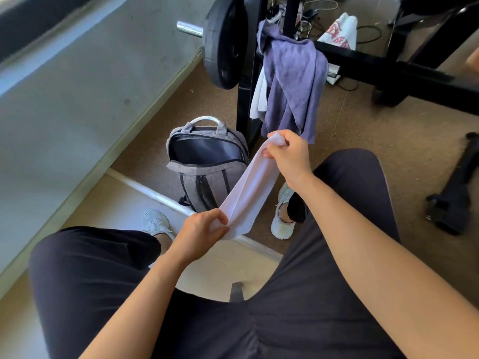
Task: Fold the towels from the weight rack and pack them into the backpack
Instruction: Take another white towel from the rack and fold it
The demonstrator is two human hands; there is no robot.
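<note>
The left hand (pixel 202 229) and right hand (pixel 290 156) gripped a white towel (pixel 248 187) mid-fold; the backpack (pixel 207 177) appeared empty; a purple towel (pixel 295 81) hung on the weight rack (pixel 245 104).

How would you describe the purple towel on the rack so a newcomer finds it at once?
Start at the black steel weight rack beside the round black weight plate. Draped over its crossbar hangs the crumpled purple terry towel. Its colour sets it apart: the small cloth at its left edge and the narrow stretched towel in the foreground are both white.
</note>
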